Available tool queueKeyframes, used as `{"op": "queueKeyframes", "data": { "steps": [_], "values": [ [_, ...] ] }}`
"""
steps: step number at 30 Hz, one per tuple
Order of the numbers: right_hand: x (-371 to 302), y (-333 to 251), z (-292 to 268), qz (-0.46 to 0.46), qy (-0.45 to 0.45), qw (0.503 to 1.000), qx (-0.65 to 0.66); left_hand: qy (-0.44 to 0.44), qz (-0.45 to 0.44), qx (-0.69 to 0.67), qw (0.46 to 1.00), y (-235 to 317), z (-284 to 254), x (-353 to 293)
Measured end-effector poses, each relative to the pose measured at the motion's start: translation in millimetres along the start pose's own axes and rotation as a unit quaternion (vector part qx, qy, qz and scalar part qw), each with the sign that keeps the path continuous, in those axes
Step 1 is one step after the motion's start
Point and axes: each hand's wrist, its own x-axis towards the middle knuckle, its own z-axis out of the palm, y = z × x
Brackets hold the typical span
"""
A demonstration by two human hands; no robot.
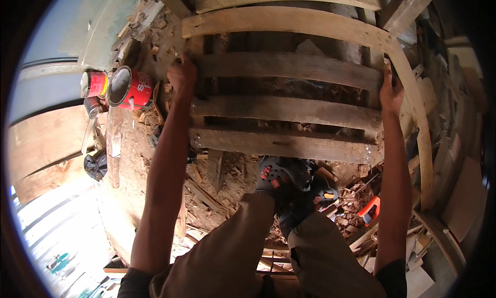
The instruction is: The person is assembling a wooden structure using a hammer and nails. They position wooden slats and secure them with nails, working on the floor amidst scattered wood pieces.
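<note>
Both arms reach forward to a slatted wooden panel (pixel 284 109), made of several weathered boards fixed across side rails. My left hand (pixel 182 75) is closed around the panel's left edge, near the end of an upper slat. On the opposite side my right hand (pixel 391 91) grips the right edge, its fingers partly hidden by the wood. The panel's near board (pixel 279 144) has nail or screw heads at both ends. Beyond it, a paler wooden slat (pixel 284 19) crosses above the panel, joined at the right to a long curved-looking strip (pixel 421 127).
Red cans (pixel 138 88) stand at the left beside a small black bag (pixel 95 165). An orange-handled tool, perhaps a saw (pixel 370 211), lies among wood scraps at the right. My dark clogs (pixel 284 175) rest on debris-covered ground. Stacked boards (pixel 467 194) line the right side.
</note>
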Motion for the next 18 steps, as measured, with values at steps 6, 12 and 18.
{"op": "queueKeyframes", "data": {
  "steps": [6,12,18],
  "values": [
    [-5,-30,12,-0.009,0.012,1.000,-0.019,0.031,0.003,-0.011,0.999,-57,20,39],
    [-6,-41,-10,0.100,-0.003,0.993,-0.058,0.012,-0.027,-0.049,0.998,-17,8,20],
    [-3,-31,-7,0.067,-0.004,0.997,-0.050,-0.005,-0.027,-0.053,0.998,-15,1,19]
  ]
}}
